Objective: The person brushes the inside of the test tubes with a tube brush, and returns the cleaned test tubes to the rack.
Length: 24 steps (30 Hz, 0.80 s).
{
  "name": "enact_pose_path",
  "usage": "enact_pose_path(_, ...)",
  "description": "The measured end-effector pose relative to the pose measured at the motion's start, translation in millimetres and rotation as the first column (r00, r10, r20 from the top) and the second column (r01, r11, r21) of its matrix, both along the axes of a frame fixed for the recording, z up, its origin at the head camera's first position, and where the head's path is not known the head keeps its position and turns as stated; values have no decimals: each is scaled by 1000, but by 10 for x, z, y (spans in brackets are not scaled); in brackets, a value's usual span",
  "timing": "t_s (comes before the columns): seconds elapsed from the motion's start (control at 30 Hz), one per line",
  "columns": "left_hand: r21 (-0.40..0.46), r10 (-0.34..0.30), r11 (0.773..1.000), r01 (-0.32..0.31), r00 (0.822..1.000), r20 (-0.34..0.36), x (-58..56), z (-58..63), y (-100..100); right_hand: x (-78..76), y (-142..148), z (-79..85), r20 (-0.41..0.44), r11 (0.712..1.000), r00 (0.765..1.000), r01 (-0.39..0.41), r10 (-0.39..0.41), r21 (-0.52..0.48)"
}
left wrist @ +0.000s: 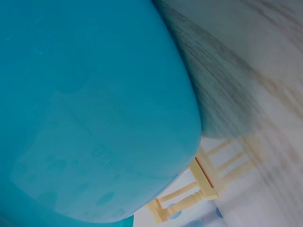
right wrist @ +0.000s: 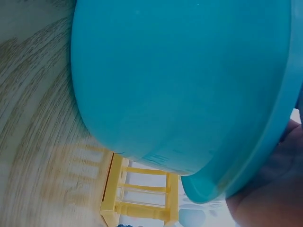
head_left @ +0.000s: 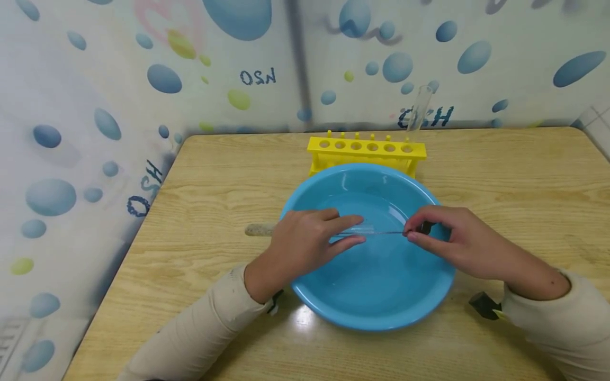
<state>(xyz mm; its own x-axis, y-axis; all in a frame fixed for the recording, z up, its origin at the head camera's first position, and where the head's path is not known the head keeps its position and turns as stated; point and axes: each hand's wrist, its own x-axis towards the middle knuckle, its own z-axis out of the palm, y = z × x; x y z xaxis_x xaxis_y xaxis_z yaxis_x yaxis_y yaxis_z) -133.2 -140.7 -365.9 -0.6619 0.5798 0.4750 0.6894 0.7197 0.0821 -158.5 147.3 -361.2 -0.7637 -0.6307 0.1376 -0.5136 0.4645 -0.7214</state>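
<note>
Over the blue basin (head_left: pixel 371 312), my left hand (head_left: pixel 305 238) holds a clear glass test tube (head_left: pixel 364 229) lying level, its mouth to the right. A test tube brush (head_left: pixel 388 232) runs into the tube. Its greyish bristles (head_left: pixel 259 229) show at the tube's closed end, left of the hand. My right hand (head_left: pixel 457 238) pinches the brush's thin wire near the basin's right side, with a dark piece at the fingers. In the right wrist view, part of the right hand (right wrist: pixel 265 198) shows beside the basin's rim. The left wrist view shows the basin's outer wall (left wrist: pixel 118 94), no hand.
A yellow test tube rack (head_left: pixel 367 148) stands right behind the basin. One clear test tube (head_left: pixel 419 108) stands upside down on its right end peg. Water lies in the basin. The wooden table (head_left: pixel 214 174) meets a wall (head_left: pixel 267 111) with printed blue drops.
</note>
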Motion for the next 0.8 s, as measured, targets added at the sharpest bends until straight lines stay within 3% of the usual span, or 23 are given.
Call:
enact_pose_path(0.2, 0, 7, 1000, -7, 1000, -3, 0, -4, -2, 10, -24, -10, -178, 1000, 984, -11, 14, 17)
enact_pose_path(0.3, -6, 11, 1000, -11, 1000, -2, 0, -11, -4, 16, -31, -13, -214, 1000, 977, -4, 7, 14)
enact_pose_path(0.8, -11, 19, 1000, -19, 1000, -7, 6, -2, -3, 14, -9, -5, -41, 999, 999, 33, -32, 12)
